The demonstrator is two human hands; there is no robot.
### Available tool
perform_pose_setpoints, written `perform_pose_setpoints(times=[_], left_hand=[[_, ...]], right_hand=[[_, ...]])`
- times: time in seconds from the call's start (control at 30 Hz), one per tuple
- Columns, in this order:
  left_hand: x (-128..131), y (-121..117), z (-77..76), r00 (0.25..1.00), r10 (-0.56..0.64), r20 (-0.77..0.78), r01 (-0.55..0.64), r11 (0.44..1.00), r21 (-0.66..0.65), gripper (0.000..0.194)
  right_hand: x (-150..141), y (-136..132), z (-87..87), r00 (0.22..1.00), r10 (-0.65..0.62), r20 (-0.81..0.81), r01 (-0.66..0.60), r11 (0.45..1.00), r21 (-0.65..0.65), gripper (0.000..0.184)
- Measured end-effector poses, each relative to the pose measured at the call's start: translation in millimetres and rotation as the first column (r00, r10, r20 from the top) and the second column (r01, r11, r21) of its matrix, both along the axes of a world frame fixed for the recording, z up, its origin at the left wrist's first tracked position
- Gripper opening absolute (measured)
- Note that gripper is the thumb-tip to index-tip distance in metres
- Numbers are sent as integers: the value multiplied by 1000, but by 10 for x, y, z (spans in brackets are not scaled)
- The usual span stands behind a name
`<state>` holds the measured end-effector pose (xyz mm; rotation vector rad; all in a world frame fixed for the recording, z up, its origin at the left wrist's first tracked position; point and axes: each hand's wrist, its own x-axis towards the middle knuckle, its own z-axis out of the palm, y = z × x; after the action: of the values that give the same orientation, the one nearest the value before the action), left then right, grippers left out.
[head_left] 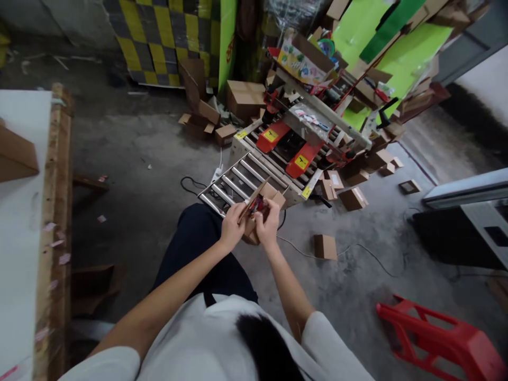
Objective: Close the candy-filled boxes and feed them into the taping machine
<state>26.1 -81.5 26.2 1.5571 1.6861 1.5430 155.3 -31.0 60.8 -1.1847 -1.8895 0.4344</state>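
My left hand (232,226) and my right hand (268,222) are together over my lap, both gripping a small open cardboard box (265,194). The left fingers hold up one flap of the box. A small red item (257,204) sits inside the box, between the two hands. Directly beyond the box is the roller bed (232,182) of a carton sealing machine (293,143) with red guards and yellow warning labels.
Several small cardboard boxes (325,246) lie scattered on the grey concrete floor around the machine. A black cable (357,250) runs across the floor. A red plastic stool (440,338) lies at the lower right. A white table with a wooden edge (55,211) stands on the left.
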Motion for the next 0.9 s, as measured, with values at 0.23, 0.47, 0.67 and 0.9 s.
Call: perform_pose_setpoints(times=[0.23, 0.47, 0.67, 0.9], left_hand=[[-80, -43, -139, 964, -262, 52, 256, 962, 98, 49], [-201, -14, -74, 919, -394, 21, 392, 917, 72, 51], [-265, -20, -37, 863, -498, -86, 504, 862, 65, 62], [-382, -3, 51, 715, -620, -324, 594, 783, -186, 62]], right_hand=[[-161, 65, -26, 856, 235, 460, -135, 961, -240, 23], [-256, 241, -18, 839, 224, 497, -106, 961, -255, 17], [-13, 246, -130, 990, -121, -76, 113, 989, -100, 38], [30, 50, -246, 949, -270, -161, 250, 959, -135, 58]])
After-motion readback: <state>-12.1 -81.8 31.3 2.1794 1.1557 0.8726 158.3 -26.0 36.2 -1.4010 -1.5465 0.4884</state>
